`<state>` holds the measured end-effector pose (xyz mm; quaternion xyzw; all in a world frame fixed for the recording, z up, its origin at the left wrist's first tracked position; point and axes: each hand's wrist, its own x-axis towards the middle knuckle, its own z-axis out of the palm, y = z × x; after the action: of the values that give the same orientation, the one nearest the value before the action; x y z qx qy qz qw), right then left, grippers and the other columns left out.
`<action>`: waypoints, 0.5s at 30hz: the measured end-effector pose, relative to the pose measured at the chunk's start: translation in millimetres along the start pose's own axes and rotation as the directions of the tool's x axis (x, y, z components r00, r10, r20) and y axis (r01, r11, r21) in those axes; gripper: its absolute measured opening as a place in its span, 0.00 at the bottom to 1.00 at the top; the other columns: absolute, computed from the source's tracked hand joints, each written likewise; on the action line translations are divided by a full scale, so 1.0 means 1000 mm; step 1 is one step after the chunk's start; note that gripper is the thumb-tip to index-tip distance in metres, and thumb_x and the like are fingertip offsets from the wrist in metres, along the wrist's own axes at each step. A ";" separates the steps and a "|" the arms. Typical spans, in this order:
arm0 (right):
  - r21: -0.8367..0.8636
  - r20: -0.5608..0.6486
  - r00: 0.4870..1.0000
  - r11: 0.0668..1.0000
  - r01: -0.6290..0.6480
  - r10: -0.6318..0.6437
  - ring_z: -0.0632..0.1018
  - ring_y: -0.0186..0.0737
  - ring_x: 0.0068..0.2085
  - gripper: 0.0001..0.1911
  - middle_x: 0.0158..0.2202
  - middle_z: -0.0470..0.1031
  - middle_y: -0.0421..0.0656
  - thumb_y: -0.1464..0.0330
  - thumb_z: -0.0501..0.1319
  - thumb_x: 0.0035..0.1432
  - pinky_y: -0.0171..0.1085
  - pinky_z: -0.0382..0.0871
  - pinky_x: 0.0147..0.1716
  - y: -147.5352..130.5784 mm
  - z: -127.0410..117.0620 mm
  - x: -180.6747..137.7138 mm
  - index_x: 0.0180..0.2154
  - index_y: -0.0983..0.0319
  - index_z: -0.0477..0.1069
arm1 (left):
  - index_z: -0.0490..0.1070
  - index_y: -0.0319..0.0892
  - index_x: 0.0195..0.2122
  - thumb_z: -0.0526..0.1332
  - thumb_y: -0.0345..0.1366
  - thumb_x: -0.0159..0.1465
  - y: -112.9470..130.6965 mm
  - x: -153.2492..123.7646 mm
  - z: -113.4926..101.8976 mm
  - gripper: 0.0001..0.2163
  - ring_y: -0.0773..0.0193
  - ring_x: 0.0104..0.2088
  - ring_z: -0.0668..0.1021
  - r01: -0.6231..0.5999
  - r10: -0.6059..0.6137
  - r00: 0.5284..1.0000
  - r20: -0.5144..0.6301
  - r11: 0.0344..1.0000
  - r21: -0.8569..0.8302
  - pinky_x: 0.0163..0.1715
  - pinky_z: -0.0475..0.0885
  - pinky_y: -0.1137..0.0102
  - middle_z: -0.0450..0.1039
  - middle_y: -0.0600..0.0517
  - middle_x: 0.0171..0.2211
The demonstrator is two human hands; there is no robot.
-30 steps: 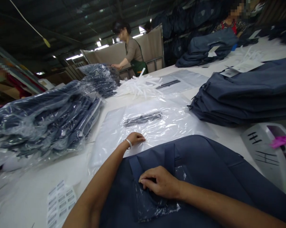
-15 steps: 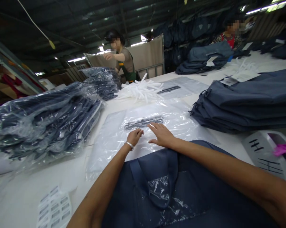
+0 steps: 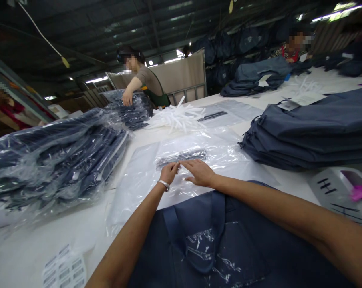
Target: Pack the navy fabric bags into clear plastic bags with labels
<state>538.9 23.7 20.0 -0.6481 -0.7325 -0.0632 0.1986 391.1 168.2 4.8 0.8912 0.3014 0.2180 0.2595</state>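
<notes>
A dark blue fabric bag (image 3: 193, 216) with a looped handle lies in front of me, and a clear plastic piece shines on its face. Beyond it is a stack of clear plastic bags (image 3: 133, 184) with a dark printed block. My left hand (image 3: 169, 173), a silver bangle at its wrist, is over these plastic bags with its fingers closed; whatever is between the fingertips is too small to make out. Touching or almost touching those fingertips, my right hand (image 3: 199, 173) rests flat on the plastic, fingers stretched and thumb apart. Both forearms pass over the blue bag.
Plastic-wrapped blue bags (image 3: 57, 156) are piled at left, unwrapped blue bags (image 3: 313, 128) at right. White strips (image 3: 177, 116) form a heap farther back. A barcode label sheet (image 3: 65, 270) lies front left, a grey box (image 3: 334, 192) at right. A co-worker (image 3: 145, 80) leans over another wrapped pile.
My right hand has moved left and flattened, its fingertips now meeting my left hand. My left hand has barely moved. The co-worker's arm has come down onto the wrapped pile.
</notes>
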 end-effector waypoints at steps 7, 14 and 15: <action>-0.131 0.107 0.972 0.972 -0.193 0.207 0.78 0.48 0.46 0.17 0.45 0.78 0.49 0.72 0.50 0.65 0.40 0.67 0.43 0.016 -0.014 0.008 0.52 0.60 0.71 | 0.64 0.45 0.61 0.54 0.49 0.66 0.031 -0.023 -0.009 0.24 0.54 0.50 0.76 -0.139 0.137 0.990 0.024 0.981 0.136 0.53 0.68 0.59 0.75 0.46 0.52; -0.198 0.176 0.984 0.980 0.017 0.018 0.76 0.47 0.46 0.15 0.43 0.78 0.50 0.67 0.52 0.68 0.38 0.64 0.41 0.055 -0.028 -0.020 0.50 0.61 0.73 | 0.62 0.44 0.63 0.51 0.21 0.59 0.013 -0.056 -0.029 0.30 0.55 0.56 0.73 -0.131 0.140 0.990 0.030 0.805 0.578 0.54 0.69 0.61 0.72 0.45 0.57; -0.209 0.180 0.983 0.978 0.002 0.036 0.76 0.47 0.47 0.14 0.44 0.78 0.50 0.68 0.53 0.67 0.38 0.64 0.41 0.067 -0.031 -0.028 0.50 0.61 0.73 | 0.67 0.44 0.60 0.50 0.22 0.60 0.002 -0.062 -0.040 0.27 0.55 0.54 0.74 -0.089 0.095 0.995 0.021 0.806 0.586 0.51 0.72 0.63 0.73 0.46 0.55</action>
<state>613.1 -3.5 27.1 -0.6746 -0.7314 -0.0780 0.0621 325.5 139.9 22.6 0.9402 0.3118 0.1310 -0.0399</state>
